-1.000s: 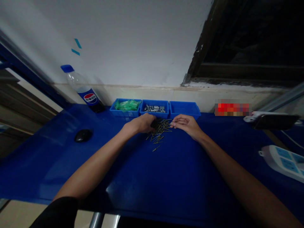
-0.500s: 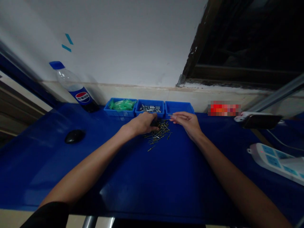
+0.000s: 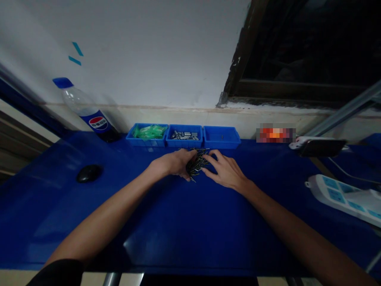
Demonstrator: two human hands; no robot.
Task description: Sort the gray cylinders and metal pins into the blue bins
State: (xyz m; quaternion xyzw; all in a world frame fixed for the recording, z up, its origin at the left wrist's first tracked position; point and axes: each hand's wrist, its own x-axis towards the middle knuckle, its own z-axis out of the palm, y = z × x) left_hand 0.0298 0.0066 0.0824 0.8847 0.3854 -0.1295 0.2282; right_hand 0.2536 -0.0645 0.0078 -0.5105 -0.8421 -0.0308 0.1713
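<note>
A pile of thin, brass-and-silver metal pins lies on the blue table, between my two hands. My left hand curves round the pile's left side, its thumb and fingers apart and touching the pins. On the right side, my right hand has its thumb and fingertips spread at the edge of the pins, with nothing visible held. Just behind the pile stands a blue bin of short silver metal cylinders. The right-hand blue bin holds one small thin piece.
A third blue bin with green plastic stands at the left of the row. Farther left are a cola bottle and a black mouse. At right are a phone and a white power strip.
My right hand has moved from the right bin down to the pile, and its pinch has opened. My left hand has shifted lower round the pins, which are gathered closer together.
</note>
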